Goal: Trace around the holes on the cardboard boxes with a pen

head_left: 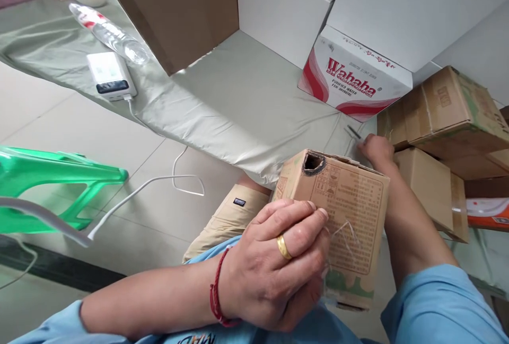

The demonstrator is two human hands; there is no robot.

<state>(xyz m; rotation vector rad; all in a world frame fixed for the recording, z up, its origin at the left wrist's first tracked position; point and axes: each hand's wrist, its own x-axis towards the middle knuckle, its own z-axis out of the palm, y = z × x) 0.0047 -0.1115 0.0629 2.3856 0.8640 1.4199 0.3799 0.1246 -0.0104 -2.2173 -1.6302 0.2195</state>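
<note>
A cardboard box (353, 211) with a dark-edged round hole near one corner is tilted in front of my body. My left hand (278, 259) is closed against its near side, fingers curled together, a gold ring on one of them. What lies under the palm is hidden. Thin clear strands, perhaps tape, show on the box beside the fingertips. Reaching past the box to the cloth-covered surface, my right hand (377, 150) is closed on a slim dark metal tool (353, 132); only its tip shows, so I cannot tell its exact kind.
A Wahaha water carton (353, 76) stands against the tiled wall. Stacked cardboard boxes (433, 105) are at right, a large brown carton (183, 10) at the back. A power bank (109, 73) with a white cable and a plastic bottle (115, 34) lie left, above a green stool (59, 174).
</note>
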